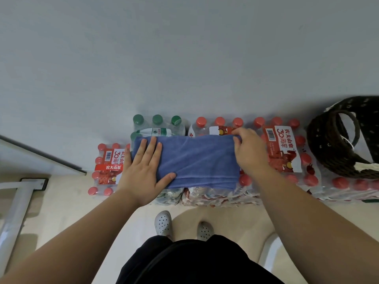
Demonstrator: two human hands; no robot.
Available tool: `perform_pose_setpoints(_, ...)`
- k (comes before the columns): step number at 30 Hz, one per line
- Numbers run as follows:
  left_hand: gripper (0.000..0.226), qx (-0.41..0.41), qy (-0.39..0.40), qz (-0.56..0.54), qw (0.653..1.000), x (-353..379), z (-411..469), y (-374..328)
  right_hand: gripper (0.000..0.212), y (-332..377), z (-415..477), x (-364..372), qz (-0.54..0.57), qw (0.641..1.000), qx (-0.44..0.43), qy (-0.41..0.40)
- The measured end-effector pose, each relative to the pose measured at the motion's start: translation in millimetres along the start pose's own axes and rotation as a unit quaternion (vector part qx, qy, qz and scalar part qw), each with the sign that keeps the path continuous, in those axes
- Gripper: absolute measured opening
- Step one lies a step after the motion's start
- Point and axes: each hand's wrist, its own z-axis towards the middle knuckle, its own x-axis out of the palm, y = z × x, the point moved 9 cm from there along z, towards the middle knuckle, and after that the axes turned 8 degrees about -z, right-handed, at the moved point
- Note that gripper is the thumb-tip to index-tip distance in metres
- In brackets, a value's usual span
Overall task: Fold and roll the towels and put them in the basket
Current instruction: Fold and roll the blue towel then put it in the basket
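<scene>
A blue towel (196,160), folded into a long strip, lies across the tops of shrink-wrapped water bottle packs. My left hand (143,171) presses flat on the towel's left part with straight fingers. My right hand (249,150) grips the towel's far right corner with curled fingers. A dark woven basket (336,158) with looped handles sits on the packs at the right, about a hand's width beyond my right hand.
Packs of red-capped bottles (285,148) and green-capped bottles (158,124) stand against a grey wall. A lower pack (106,169) sits at the left. A white metal frame (18,201) lies on the floor at far left. My feet (164,222) stand below the packs.
</scene>
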Motion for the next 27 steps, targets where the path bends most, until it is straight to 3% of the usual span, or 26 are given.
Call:
perform_pose_setpoints(4, 0.091, 0.009, -0.006, -0.022, 1.000, -4, 0, 0, 0.034, 7, -21, -2, -0.023, 0.999, 0.028, -0.019)
perform_pose_setpoints(7, 0.095, 0.043, -0.017, -0.020, 0.999, -9, -6, -4, 0.031, 46, -52, -8, -0.084, 0.985, -0.139, -0.049)
perform_pose_setpoints(9, 0.099, 0.069, -0.015, -0.017, 0.997, -10, -11, -9, 0.032, 61, -73, 3, -0.112, 0.964, -0.240, -0.008)
perform_pose_setpoints(11, 0.098, 0.073, -0.008, -0.014, 0.997, -6, -14, -9, 0.026, 63, -84, 15, -0.115, 0.951, -0.285, 0.031)
perform_pose_setpoints(15, 0.099, 0.051, 0.001, -0.009, 0.999, 2, -15, -3, 0.015, 59, -89, 22, -0.103, 0.944, -0.309, 0.046)
perform_pose_setpoints(19, 0.103, 0.044, 0.009, -0.006, 0.999, 4, -15, -2, 0.022, 65, -89, 15, -0.122, 0.938, -0.323, -0.007)
perform_pose_setpoints(22, 0.102, 0.031, 0.014, -0.003, 0.999, 3, -14, 1, 0.016, 67, -96, 1, -0.110, 0.940, -0.320, -0.028)
perform_pose_setpoints(27, 0.094, 0.035, 0.013, -0.014, 0.999, 1, -13, 4, 0.028, 52, -114, 15, -0.149, 0.937, -0.314, 0.042)
